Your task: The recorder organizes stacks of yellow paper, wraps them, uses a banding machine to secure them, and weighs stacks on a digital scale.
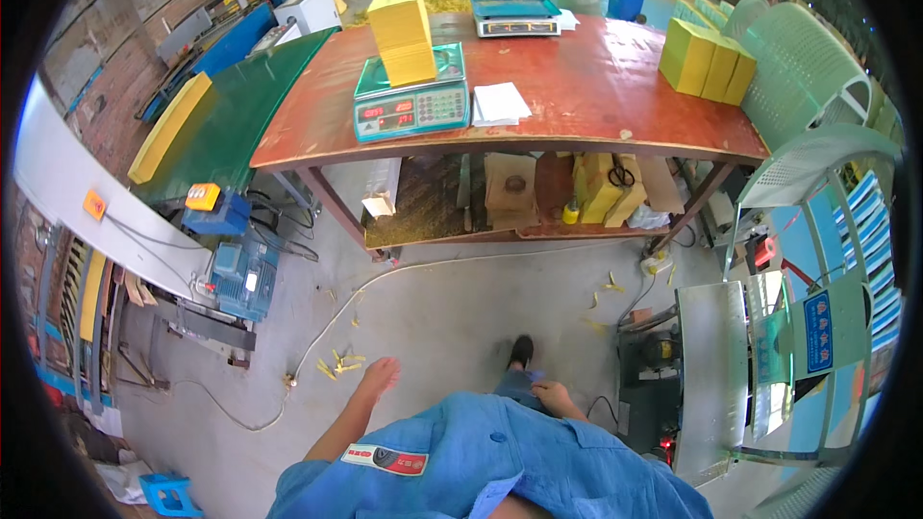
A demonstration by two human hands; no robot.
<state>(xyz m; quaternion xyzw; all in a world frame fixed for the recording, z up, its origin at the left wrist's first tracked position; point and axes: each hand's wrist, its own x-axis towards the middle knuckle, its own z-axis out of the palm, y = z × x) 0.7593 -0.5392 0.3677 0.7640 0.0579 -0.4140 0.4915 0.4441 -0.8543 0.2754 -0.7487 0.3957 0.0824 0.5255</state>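
Hands apart and low above a grey floor (461, 308), a worker in a blue shirt (461, 442) stands facing a red-topped desk (596, 86). The left hand (382, 375) is open with nothing visible in it, near yellow scraps (341, 363) on the floor; the right hand (550, 396) is half-curled beside a trouser leg (519, 386), and whether it grips anything cannot be told. On the desk, well apart from both hands, a tall yellow stack (402, 38) stands on a teal scale (411, 113) at the near edge, toward the near left corner. White sheets (500, 103) lie just right of that scale, a second scale (517, 22) sits at the far edge, and yellow blocks (694, 58) stand side by side near the right edge, next to a pale green chair (803, 53). More yellow bundles (598, 197) and a small yellow bottle (571, 211) rest on the shelf (423, 211) beneath the desk. Off the desk's left edge, a long yellow block (168, 130) lies on a green belt (245, 91), and a blue motor (245, 279) sits lower down, out from the near left corner
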